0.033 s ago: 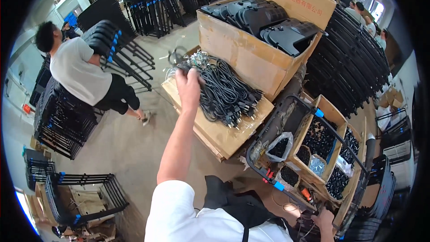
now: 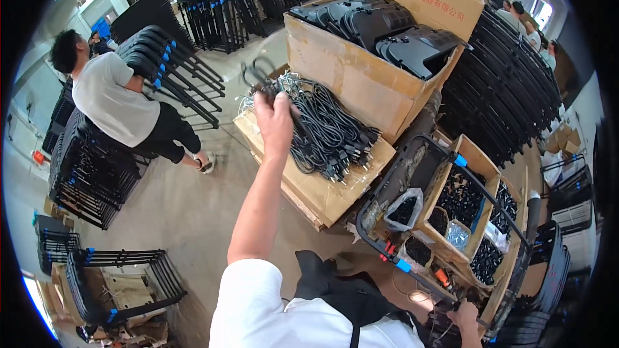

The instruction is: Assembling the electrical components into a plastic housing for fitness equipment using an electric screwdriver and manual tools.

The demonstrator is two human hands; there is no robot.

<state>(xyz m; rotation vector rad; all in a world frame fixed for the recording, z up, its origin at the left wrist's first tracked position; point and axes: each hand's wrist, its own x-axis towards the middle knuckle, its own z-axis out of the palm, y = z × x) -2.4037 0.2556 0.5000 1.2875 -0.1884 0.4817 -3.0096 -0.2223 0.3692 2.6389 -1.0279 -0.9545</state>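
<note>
Cables (image 2: 330,130) lie heaped on cardboard (image 2: 313,203) just right of the left hand (image 2: 274,121), which is closed on a blurred dark loop (image 2: 263,84); a carton (image 2: 342,67) of black covers (image 2: 371,22) blocks the space beyond. Parts bins (image 2: 478,156), crossed by a black rail (image 2: 494,202), stand beyond the right hand (image 2: 464,316), its grip unclear.

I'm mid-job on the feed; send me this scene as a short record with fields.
Left hand: at the left side of the cord pile; blurred, grip unclear
Right hand: near the low end of the parts box; grip unclear
Cords: black power cords, bundled on a flat carton
Behind: open carton holding black plastic covers
Right: parts box with small black parts
Co-worker: person at left, beside black tube frames
</note>
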